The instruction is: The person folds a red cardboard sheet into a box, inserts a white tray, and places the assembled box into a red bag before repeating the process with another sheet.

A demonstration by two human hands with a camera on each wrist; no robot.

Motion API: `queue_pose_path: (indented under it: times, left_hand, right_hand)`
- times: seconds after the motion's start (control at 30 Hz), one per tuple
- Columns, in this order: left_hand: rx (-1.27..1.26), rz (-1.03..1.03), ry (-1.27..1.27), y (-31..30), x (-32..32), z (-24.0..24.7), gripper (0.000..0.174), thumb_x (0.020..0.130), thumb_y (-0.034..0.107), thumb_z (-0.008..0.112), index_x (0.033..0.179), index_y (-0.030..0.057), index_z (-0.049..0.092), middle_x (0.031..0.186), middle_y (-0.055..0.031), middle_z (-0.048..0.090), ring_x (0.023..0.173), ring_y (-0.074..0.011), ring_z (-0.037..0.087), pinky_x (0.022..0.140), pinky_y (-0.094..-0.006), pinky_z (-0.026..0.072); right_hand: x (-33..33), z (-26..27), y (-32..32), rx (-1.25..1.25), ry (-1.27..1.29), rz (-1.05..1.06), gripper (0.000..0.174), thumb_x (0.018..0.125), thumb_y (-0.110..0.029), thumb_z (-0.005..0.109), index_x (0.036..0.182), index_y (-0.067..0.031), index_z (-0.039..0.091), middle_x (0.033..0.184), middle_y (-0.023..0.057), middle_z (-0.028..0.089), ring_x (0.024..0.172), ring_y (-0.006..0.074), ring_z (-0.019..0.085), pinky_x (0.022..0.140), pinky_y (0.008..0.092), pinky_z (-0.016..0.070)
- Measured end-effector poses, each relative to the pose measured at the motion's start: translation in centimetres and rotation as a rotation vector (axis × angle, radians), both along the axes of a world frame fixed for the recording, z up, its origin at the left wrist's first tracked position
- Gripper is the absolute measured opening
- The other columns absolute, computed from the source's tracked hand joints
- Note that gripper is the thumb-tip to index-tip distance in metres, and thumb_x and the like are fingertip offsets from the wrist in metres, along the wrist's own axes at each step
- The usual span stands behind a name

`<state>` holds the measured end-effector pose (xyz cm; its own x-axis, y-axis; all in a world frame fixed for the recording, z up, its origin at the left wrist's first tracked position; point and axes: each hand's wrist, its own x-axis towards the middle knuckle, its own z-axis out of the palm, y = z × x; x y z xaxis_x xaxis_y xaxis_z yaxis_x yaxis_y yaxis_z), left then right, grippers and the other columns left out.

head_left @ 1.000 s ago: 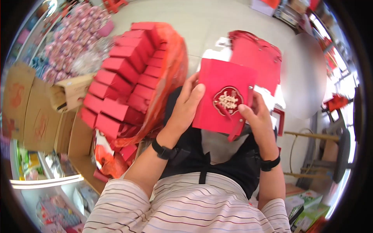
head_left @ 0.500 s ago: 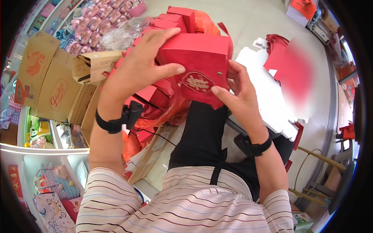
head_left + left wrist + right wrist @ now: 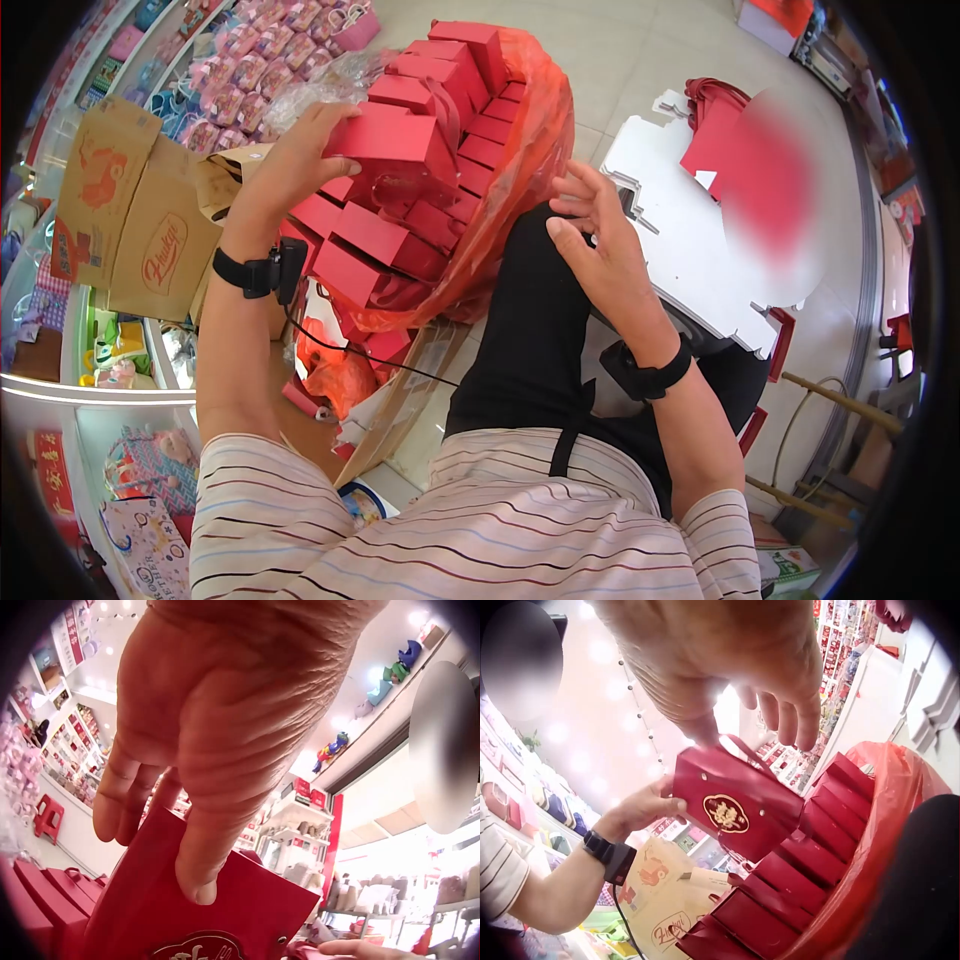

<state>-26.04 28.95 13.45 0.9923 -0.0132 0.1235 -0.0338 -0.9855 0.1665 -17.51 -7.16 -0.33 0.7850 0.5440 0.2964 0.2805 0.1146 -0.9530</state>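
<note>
My left hand [image 3: 305, 155] grips one end of a red gift box [image 3: 392, 140], thumb on the front face and fingers behind it. The box has a gold-edged emblem and a ribbon handle, both plain in the right wrist view [image 3: 727, 814]. It is over a row of similar red gift boxes [image 3: 380, 240] inside an orange-red plastic bag [image 3: 545, 110]. To the right, my right hand [image 3: 605, 240] is apart from the held box in the head view, its fingers loosely bent and holding nothing.
On the right stands a white tabletop [image 3: 690, 270] with flat red pieces [image 3: 715, 140] on it. Printed cardboard cartons [image 3: 145, 230] stand at the left, near lit shelves of goods. A cardboard box edge [image 3: 400, 385] sits below the bag, and a black cable [image 3: 370, 355] runs from my left wrist.
Both hands held the gift box before; it has moved left over the boxes in the bag. My right hand has let go, while my left still holds it.
</note>
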Motion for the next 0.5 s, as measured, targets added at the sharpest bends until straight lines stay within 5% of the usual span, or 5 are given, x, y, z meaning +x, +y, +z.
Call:
queue_pose_path:
  times: [0.3, 0.5]
  left_hand:
    - [0.22, -0.083, 0.142, -2.6, 2.4, -2.6, 0.061, 0.078, 0.004, 0.081, 0.133, 0.0076, 0.054, 0.127, -0.018, 0.055, 0.116, -0.0417, 0.06, 0.099, -0.0452, 0.0518]
    - [0.395, -0.115, 0.261, -4.9, 4.1, -5.0, 0.066, 0.073, 0.006, 0.085, 0.132, 0.0079, 0.055, 0.123, -0.0166, 0.055, 0.108, -0.0406, 0.064, 0.093, -0.0472, 0.054]
  right_hand:
    - [-2.0, -1.3, -1.6, -0.028, 0.058, 0.079, 0.056, 0.101, -0.011, 0.066, 0.151, 0.0002, 0.042, 0.13, 0.0187, 0.062, 0.111, 0.024, 0.065, 0.094, 0.0349, 0.0534]
    - [-3.0, -1.3, -2.6, -0.033, 0.146, 0.12, 0.053, 0.102, -0.01, 0.064, 0.149, -0.0005, 0.043, 0.126, 0.0176, 0.062, 0.108, 0.0206, 0.064, 0.093, 0.0329, 0.0531]
